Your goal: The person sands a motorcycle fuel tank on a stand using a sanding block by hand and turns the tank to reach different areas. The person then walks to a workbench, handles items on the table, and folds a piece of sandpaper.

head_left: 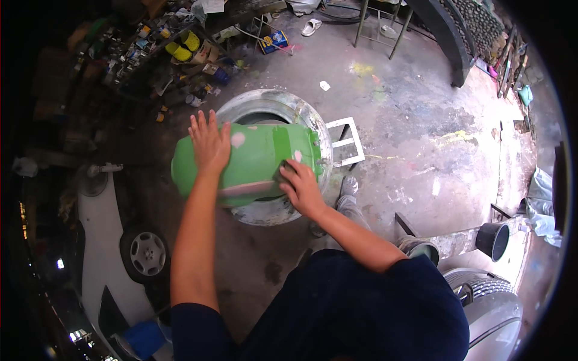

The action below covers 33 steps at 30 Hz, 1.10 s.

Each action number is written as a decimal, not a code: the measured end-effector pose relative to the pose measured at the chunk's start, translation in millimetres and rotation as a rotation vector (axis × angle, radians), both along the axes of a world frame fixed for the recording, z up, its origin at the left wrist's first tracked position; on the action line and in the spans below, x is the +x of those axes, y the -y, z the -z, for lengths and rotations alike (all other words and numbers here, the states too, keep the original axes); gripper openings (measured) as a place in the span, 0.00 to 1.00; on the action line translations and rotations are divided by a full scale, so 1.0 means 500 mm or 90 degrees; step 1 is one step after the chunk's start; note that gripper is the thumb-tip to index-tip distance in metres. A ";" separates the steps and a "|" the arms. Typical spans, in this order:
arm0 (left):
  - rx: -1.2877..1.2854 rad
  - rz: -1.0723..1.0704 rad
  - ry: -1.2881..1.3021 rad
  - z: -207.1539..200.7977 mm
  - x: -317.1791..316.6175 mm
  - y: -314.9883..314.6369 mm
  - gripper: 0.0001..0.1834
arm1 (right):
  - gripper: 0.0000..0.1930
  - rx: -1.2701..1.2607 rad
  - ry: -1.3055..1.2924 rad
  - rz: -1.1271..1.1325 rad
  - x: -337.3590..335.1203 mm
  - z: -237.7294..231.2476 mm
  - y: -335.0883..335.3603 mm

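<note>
A green curved panel (253, 165) with pinkish filler patches and a darker green stripe lies across a paint-marked, pale ring like a tire (271, 215). My left hand (211, 144) rests flat on the panel's left part, fingers spread toward its far edge. Near the panel's right end, my right hand (303, 188) is closed around a small dark block (283, 170), which looks like a sanding pad and is pressed to the green surface. My fingers partly cover the block, so its underside is hidden.
Right of the ring stands a white metal frame (360, 144). A black bucket (492, 242) is at the right. On the left sits a pale car (99, 222) beside a wheel (144, 254). Cluttered shelves with yellow clogs (182, 47) fill the far left; a metal stand (394, 42) is at the back.
</note>
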<state>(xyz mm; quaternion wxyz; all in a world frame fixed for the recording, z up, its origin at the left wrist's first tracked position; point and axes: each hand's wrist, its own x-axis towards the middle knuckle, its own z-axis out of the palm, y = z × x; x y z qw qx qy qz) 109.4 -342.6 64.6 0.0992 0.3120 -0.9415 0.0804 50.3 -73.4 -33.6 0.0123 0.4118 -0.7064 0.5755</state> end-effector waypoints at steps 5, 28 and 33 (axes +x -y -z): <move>-0.014 0.040 -0.002 -0.004 -0.024 -0.002 0.37 | 0.22 0.003 0.086 -0.010 -0.132 0.001 0.095; -0.029 0.002 0.031 -0.012 -0.021 -0.012 0.35 | 0.19 0.059 0.229 0.097 -0.146 -0.015 0.087; -0.050 -0.013 0.027 0.003 -0.002 0.001 0.33 | 0.21 0.212 0.370 0.056 -0.131 -0.016 0.099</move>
